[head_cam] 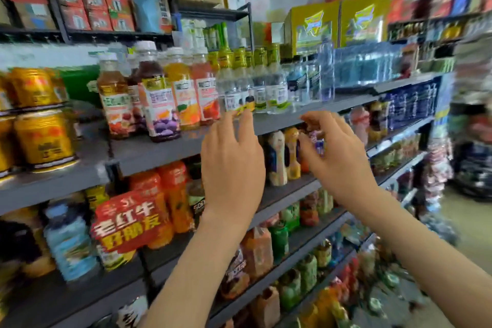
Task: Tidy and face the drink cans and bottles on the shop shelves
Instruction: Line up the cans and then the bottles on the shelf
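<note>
On the grey metal shelf [282,120] an upright clear plastic bottle [233,89] stands just above the straight-fingered left hand [231,165], nearer than the loosely curled, empty right hand [336,147].

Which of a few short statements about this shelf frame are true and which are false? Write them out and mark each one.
1. The left hand reaches up with straight fingers toward the small clear bottles. True.
2. The gold cans stand at the right end of the shelving. False: they are stacked at the far left.
3. The juice bottles lie on their sides. False: they stand upright, just left of the small clear bottles.
4. The right hand is raised at the shelf edge with its fingers curled. True.
5. Yellow boxes stand behind the wrapped water packs. True.
</note>
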Action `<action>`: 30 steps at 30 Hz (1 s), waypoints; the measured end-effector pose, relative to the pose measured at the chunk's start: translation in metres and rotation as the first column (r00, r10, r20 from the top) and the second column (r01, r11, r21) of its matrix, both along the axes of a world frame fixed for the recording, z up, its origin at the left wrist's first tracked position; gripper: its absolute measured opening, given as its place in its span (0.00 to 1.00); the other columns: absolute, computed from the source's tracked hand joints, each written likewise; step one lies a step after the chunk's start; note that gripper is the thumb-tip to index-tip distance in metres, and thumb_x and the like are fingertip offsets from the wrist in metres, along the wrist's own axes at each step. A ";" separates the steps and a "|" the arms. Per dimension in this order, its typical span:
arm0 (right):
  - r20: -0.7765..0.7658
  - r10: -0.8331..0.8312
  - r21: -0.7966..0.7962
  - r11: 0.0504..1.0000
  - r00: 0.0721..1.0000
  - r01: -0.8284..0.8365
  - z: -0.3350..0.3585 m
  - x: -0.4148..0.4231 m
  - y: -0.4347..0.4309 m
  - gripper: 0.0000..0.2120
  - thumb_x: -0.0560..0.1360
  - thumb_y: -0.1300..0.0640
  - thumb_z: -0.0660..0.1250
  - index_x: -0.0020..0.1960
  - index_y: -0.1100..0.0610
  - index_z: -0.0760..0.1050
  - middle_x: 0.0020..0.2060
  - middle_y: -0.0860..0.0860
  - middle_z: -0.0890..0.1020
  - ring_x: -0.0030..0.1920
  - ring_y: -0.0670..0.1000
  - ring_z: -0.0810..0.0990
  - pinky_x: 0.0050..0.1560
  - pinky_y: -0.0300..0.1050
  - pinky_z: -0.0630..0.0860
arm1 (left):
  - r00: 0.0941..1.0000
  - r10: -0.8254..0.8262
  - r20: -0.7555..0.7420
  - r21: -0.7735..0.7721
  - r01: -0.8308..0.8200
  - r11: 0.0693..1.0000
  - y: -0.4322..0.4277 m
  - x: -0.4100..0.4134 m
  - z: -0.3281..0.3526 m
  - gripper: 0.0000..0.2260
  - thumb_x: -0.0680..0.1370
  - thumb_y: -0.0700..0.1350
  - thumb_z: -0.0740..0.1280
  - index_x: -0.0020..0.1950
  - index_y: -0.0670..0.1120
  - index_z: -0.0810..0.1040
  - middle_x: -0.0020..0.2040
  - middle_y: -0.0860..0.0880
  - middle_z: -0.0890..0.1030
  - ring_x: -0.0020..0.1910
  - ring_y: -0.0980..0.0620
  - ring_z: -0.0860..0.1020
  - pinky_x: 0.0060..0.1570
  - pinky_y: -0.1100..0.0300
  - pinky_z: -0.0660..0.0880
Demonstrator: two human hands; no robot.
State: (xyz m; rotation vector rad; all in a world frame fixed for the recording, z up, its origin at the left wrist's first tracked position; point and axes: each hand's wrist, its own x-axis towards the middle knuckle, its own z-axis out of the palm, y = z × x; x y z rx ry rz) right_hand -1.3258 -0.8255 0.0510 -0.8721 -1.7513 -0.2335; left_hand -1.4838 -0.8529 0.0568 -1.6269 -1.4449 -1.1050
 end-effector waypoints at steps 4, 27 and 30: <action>0.026 -0.081 0.031 0.996 0.996 0.081 0.006 0.072 0.077 0.15 0.76 0.61 0.66 0.62 0.61 0.72 0.53 0.54 0.78 0.53 0.48 0.72 0.48 0.31 0.63 | 0.998 -0.057 -0.035 0.004 0.057 0.998 0.092 0.070 0.001 0.17 0.74 0.40 0.70 0.62 0.38 0.74 0.57 0.38 0.77 0.54 0.38 0.76 0.51 0.47 0.75; 0.244 -0.310 -0.212 0.907 0.919 0.363 0.009 0.564 0.529 0.20 0.79 0.55 0.60 0.69 0.59 0.63 0.63 0.54 0.71 0.64 0.53 0.68 0.56 0.41 0.65 | 0.989 -0.115 -0.096 0.013 0.117 0.993 0.588 0.551 0.013 0.21 0.71 0.45 0.72 0.61 0.37 0.75 0.57 0.35 0.77 0.53 0.35 0.77 0.53 0.44 0.74; 0.297 -0.251 -0.225 0.919 0.921 0.323 0.019 0.608 0.589 0.20 0.80 0.56 0.60 0.70 0.60 0.62 0.63 0.55 0.70 0.64 0.54 0.67 0.57 0.41 0.65 | 0.995 -0.016 -0.095 -0.015 0.015 1.000 0.647 0.591 0.027 0.22 0.72 0.44 0.71 0.63 0.38 0.74 0.61 0.34 0.74 0.59 0.33 0.74 0.58 0.39 0.70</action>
